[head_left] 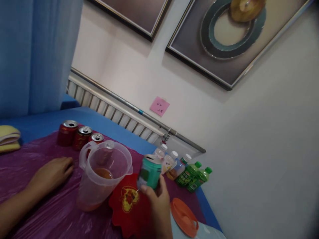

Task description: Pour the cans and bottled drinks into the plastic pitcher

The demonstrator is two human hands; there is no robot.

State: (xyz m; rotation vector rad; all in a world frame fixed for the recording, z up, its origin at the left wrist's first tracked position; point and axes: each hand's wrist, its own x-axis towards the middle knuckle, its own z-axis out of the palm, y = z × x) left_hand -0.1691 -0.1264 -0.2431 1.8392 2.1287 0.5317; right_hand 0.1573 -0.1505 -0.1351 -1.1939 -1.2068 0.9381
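Observation:
My right hand (158, 196) grips a teal drink can (150, 172), tilted slightly, above a red scalloped cloth (132, 205) with a gold design. My left hand (53, 172) rests palm down on the purple plastic sheet (59, 212), holding nothing. Between the hands stands a clear plastic pitcher (89, 189), handle toward the back left, with some brownish liquid inside. Behind it, a red can (67, 134) stands in a row with a second red can (82, 137) and a third, smaller-looking can (97, 137), partly hidden by the pitcher.
Several bottles line the right rear edge, among them a green bottle (200, 179) and a clear one (169, 162). An orange lid (184, 217) lies at front right. A folded yellow cloth (9, 139) is at far left, near a blue curtain (37, 56). A radiator (112, 113) runs behind.

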